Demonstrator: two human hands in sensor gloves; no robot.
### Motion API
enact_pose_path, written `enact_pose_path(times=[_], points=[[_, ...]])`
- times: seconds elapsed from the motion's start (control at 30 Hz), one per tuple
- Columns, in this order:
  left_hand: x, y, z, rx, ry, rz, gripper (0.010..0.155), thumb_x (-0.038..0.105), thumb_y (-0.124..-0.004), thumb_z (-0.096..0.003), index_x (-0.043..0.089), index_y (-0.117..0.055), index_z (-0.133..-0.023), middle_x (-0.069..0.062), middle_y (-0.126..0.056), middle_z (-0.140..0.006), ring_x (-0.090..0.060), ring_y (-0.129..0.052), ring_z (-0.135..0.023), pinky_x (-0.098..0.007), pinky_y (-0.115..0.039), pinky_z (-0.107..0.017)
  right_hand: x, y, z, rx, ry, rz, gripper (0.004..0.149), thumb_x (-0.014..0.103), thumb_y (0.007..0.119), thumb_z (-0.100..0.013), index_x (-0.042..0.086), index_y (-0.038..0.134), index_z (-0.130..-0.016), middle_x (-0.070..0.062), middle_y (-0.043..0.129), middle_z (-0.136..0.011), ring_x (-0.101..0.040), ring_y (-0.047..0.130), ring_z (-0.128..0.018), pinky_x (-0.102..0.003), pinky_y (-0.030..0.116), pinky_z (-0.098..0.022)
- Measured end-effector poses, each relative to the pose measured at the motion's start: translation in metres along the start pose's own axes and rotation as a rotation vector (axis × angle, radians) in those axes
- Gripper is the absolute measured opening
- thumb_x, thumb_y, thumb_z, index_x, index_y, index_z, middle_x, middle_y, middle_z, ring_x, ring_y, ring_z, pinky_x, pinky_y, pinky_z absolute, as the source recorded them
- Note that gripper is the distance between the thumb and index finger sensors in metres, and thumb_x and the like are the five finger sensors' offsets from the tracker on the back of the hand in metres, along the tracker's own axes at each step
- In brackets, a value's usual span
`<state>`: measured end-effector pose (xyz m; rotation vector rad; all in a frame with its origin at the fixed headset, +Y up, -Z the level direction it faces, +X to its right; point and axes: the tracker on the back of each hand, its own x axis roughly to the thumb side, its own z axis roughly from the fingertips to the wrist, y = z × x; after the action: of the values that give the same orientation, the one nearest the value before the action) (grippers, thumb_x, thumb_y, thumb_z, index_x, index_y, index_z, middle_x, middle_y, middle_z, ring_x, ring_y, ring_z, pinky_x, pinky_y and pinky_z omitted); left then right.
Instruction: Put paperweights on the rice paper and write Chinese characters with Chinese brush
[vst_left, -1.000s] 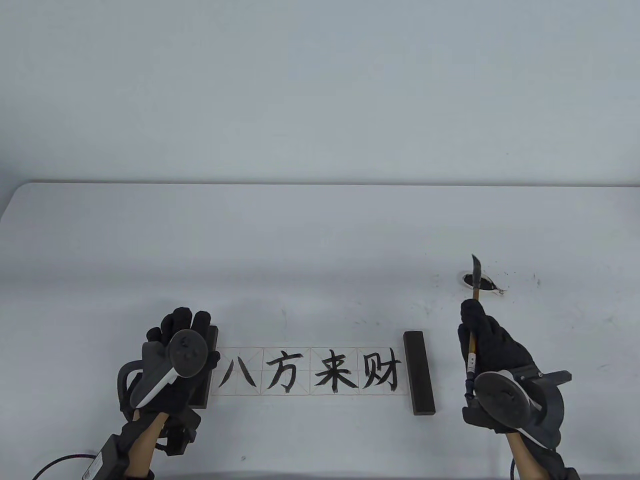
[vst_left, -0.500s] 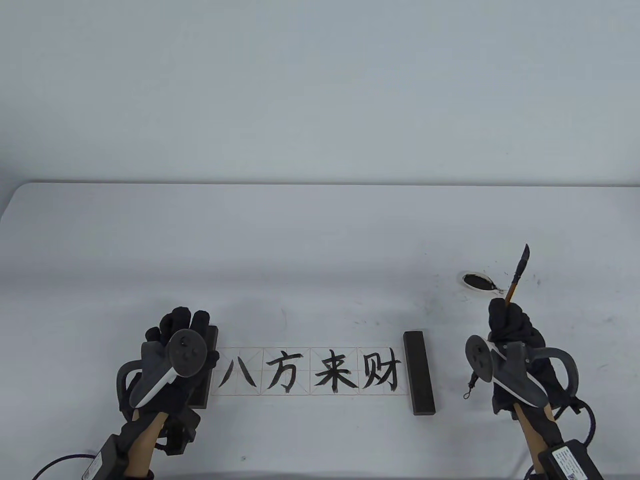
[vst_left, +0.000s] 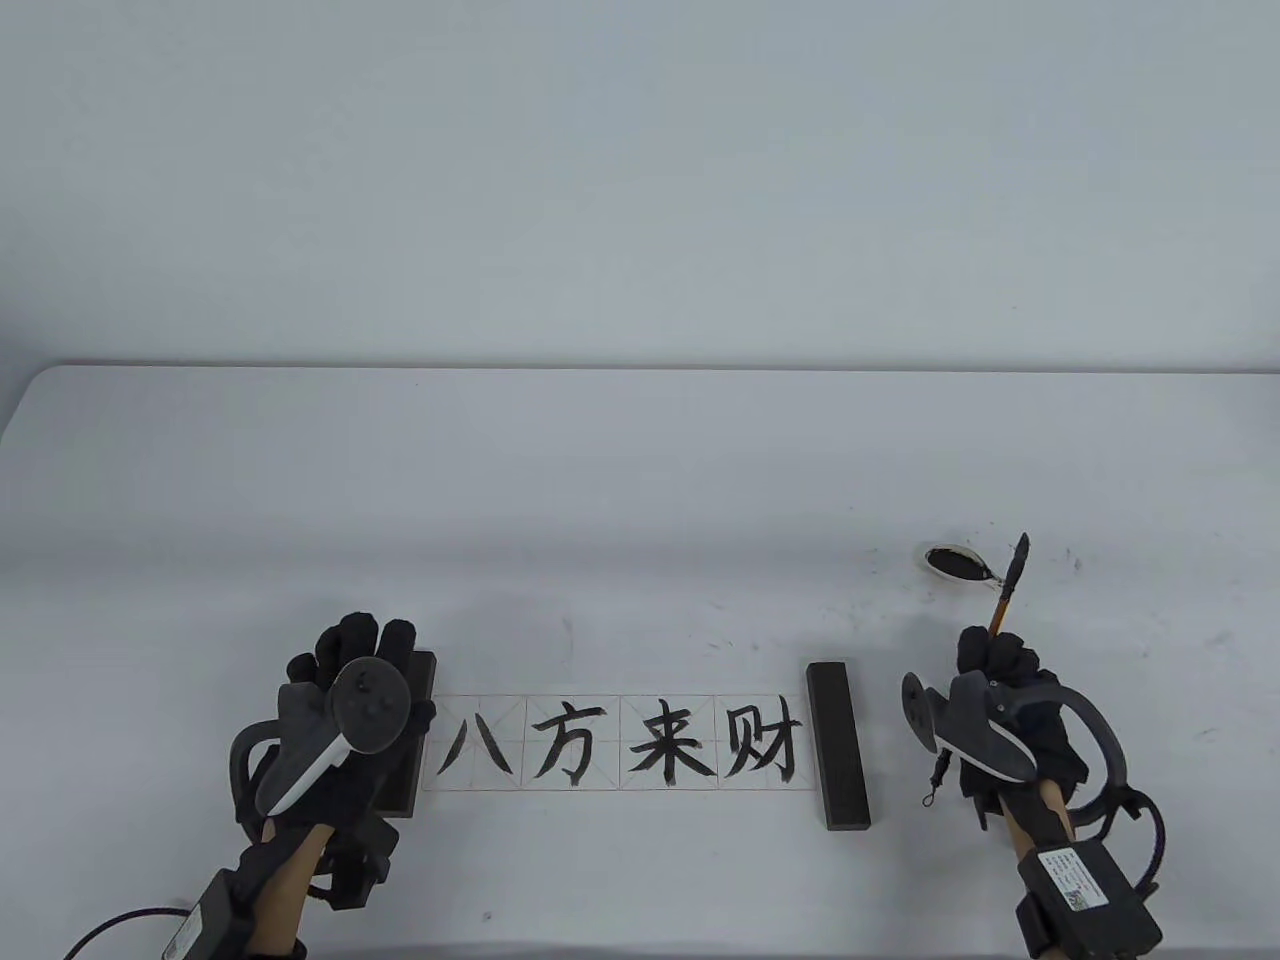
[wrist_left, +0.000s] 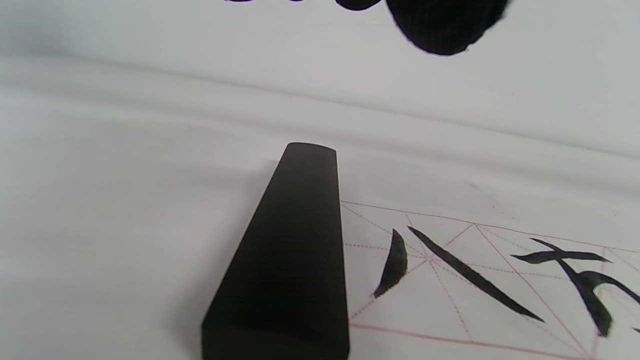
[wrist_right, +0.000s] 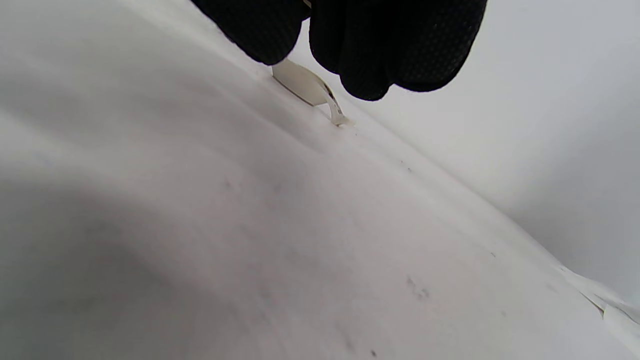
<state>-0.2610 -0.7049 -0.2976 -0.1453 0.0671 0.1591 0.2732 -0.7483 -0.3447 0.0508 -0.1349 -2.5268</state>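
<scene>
A strip of rice paper (vst_left: 620, 745) with four inked characters lies near the table's front edge. One dark paperweight (vst_left: 838, 745) lies across its right end. The other paperweight (vst_left: 420, 700) lies at the left end, mostly under my left hand (vst_left: 362, 645). In the left wrist view that paperweight (wrist_left: 285, 260) lies free on the paper (wrist_left: 450, 290), with my fingertips (wrist_left: 440, 25) above and beyond it. My right hand (vst_left: 990, 655) grips the brush (vst_left: 1003, 600), right of the paper. The black tip points away, beside the ink dish (vst_left: 955, 562).
Ink specks mark the white table (vst_left: 640, 480) around the dish. In the right wrist view my gloved fingers (wrist_right: 400, 45) hang over the dish's pale rim (wrist_right: 310, 87); the brush does not show there. Cables trail from both wrists at the front edge.
My right hand has rolled over and moved right with the brush, away from over the ink dish, then drawn back toward the front edge. The left hand has stayed put.
</scene>
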Motion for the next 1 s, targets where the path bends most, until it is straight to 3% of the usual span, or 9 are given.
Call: enact_pose_path(times=[0.33,1.0], points=[[0.000,0.000,0.000,-0.001,0.001,0.000,0.081,0.053,-0.060,-0.0527,0.037,-0.016,-0.120,-0.006,-0.011,-0.128,-0.036,-0.019,-0.122,-0.051,-0.013,-0.086,0.014,0.020,-0.018,0.069,-0.016,0.054,0.061,0.014,0.065,-0.057,0.003,0.031,-0.106,-0.029,0.051,-0.104,-0.038,0.066,-0.093,-0.051,0.066,-0.066],[0.000,0.000,0.000,-0.001,0.001,0.000,0.081,0.052,-0.060,-0.0527,0.037,-0.017,-0.120,-0.006,-0.012,-0.128,-0.036,-0.019,-0.122,-0.051,-0.014,-0.086,0.015,0.017,-0.014,0.104,-0.018,0.059,0.057,0.011,0.062,-0.057,0.007,0.033,-0.106,-0.028,0.051,-0.105,-0.038,0.066,-0.094,-0.051,0.065,-0.067]])
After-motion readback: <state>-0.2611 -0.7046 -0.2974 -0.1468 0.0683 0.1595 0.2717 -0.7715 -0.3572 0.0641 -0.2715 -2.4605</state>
